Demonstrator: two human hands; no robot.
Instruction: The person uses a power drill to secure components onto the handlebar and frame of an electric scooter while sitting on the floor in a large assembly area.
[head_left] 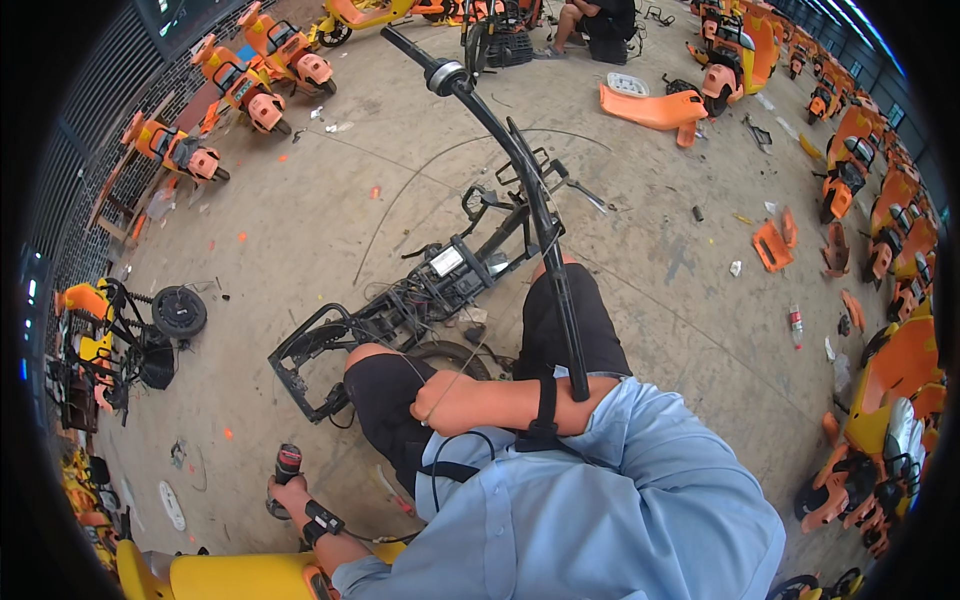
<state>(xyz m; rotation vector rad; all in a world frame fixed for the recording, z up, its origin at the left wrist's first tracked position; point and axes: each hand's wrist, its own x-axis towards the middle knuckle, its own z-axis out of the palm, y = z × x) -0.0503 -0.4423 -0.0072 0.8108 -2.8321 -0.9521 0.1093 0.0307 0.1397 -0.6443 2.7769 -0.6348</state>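
Note:
At the lower left, my left hand (291, 494) is closed around the grip of a cordless drill (288, 462), its red and black end pointing away from me. My right forearm crosses my lap, and my right hand (432, 402) is curled over my left thigh. A thin cable runs by that hand; what its fingers hold is hidden. Between my knees lies a stripped black scooter frame (430, 285) with wiring and a pale label. Its long black handlebar (535, 200) slants from the far side down to my right arm.
A yellow body panel (235, 578) is close below my left hand. Another stripped frame with a wheel (180, 311) stands at left. Orange scooters (245, 92) line both sides. An orange panel (652, 108), a bottle (796, 327) and scraps lie about. A person (600, 25) sits at the back.

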